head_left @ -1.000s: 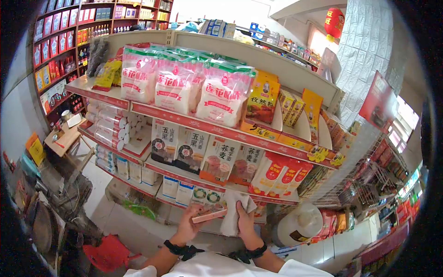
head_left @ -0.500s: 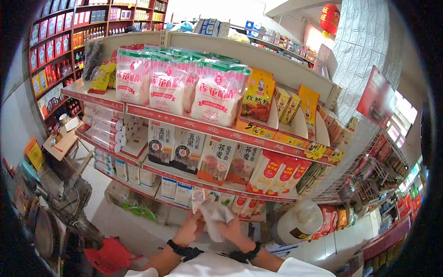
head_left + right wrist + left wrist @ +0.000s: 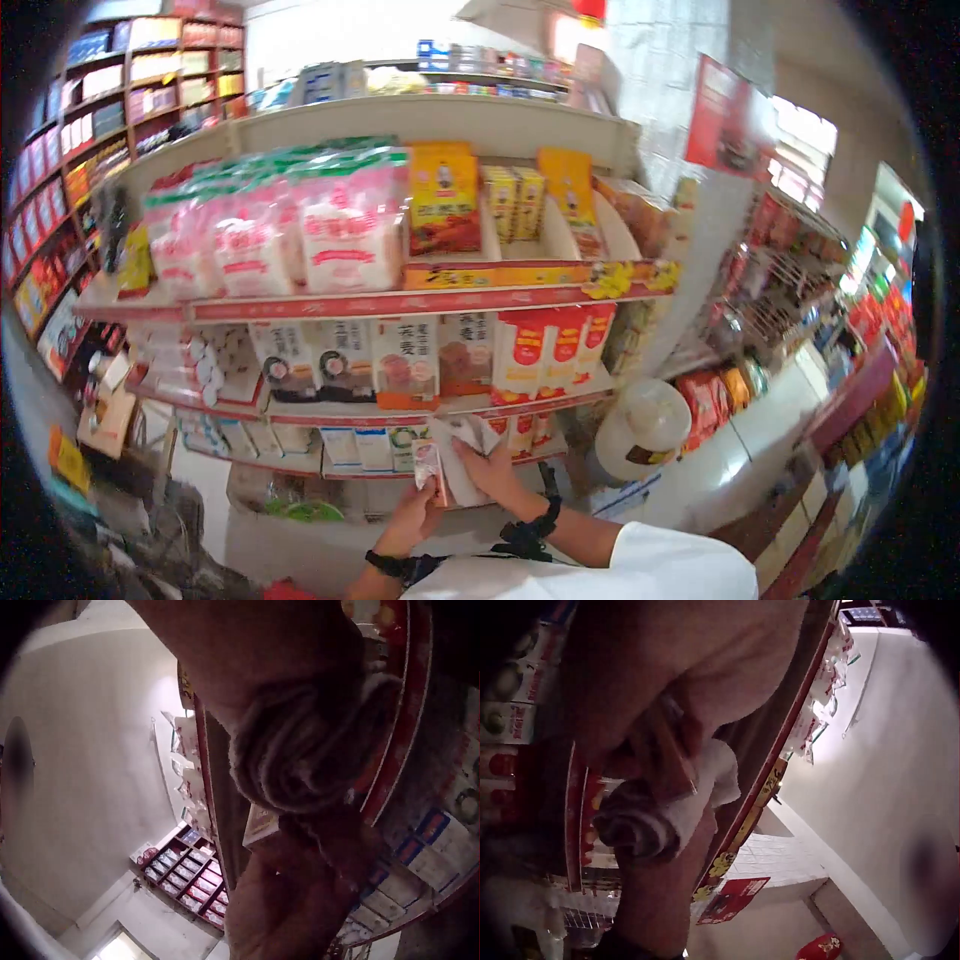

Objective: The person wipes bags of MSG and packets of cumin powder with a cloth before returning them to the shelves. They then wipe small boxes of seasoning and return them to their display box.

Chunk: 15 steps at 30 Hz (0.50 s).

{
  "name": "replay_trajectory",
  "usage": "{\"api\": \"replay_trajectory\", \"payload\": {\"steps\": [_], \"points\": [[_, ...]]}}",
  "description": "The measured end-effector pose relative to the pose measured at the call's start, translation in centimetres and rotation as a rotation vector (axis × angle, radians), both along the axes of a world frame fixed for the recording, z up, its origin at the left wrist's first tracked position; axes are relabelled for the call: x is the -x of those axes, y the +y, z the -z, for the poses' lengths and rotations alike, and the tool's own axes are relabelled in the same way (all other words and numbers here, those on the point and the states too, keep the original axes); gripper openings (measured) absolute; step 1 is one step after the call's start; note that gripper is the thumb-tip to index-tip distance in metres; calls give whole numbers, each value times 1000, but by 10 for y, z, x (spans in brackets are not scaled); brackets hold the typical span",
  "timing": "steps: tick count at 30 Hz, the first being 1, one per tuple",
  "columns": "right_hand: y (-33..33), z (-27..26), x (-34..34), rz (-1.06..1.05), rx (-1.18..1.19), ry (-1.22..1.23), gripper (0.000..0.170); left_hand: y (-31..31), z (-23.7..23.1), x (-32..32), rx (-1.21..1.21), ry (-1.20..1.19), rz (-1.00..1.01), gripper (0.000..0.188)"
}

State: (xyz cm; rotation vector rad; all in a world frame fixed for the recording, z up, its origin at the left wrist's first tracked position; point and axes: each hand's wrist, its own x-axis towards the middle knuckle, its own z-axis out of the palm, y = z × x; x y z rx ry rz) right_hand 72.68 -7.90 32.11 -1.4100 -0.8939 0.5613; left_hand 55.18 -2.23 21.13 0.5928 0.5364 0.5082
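In the head view, my left hand (image 3: 412, 518) holds a small flat box (image 3: 428, 468) with a pale printed face and an orange-pink edge. My right hand (image 3: 492, 474) grips a bunched white cloth (image 3: 458, 482) right against that box. The left wrist view shows the narrow side of the box (image 3: 672, 761) between my left fingers, with the rolled cloth (image 3: 649, 829) just beyond it. From the right wrist, the cloth (image 3: 292, 761) appears as dark folds in my fist, and a corner of the box (image 3: 262, 825) peeks out beside it.
Before me stands a shelf unit with red edge strips (image 3: 440, 303). Pink-and-white bags (image 3: 345, 235) and yellow spice packets (image 3: 443, 200) fill the top, noodle packs (image 3: 405, 360) the middle, small boxes (image 3: 375, 450) below. A white drum (image 3: 645, 430) stands at the right.
The head view has swung to the right. The box has gone from lying nearly flat to standing upright, and the cloth has moved left against it, still in my right hand.
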Motion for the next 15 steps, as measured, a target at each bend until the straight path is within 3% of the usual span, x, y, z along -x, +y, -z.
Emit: {"api": "replay_trajectory", "payload": {"steps": [2, 3, 6, 7, 10, 11, 12, 13, 14, 15], "points": [[-22, -23, 9, -163, 235, 69, 45, 13, 22, -5, 35, -124, -197, 23], [-25, -15, 5, -146, 225, 74, 45, 10, -9, -9, 41, -101, -224, 24], [-44, 37, 1, -567, 47, -270, 57, 19, -49, -1, -63, -190, -314, 28], [-45, 47, -6, -552, 46, -270, 57, 29, -30, -4, -87, -27, -487, 36], [-56, 58, -22, -411, 71, -99, 51, 41, -21, 0, -159, -104, -521, 42], [-60, 56, -31, -276, 122, 107, 48, 39, -27, -3, -164, -98, -499, 42], [-66, 55, -40, -141, 168, 314, 45, 32, -41, -3, -317, 39, -401, 40], [-66, 122, -63, -72, 72, -250, 44, 25, -54, -3, -468, 175, -302, 40], [-70, 112, -71, -58, 72, -242, 44, 21, -62, -6, -615, 309, -202, 39], [-72, 86, -81, 2, 153, 184, 44, 25, -63, -12, -740, 312, -78, 35]]}}
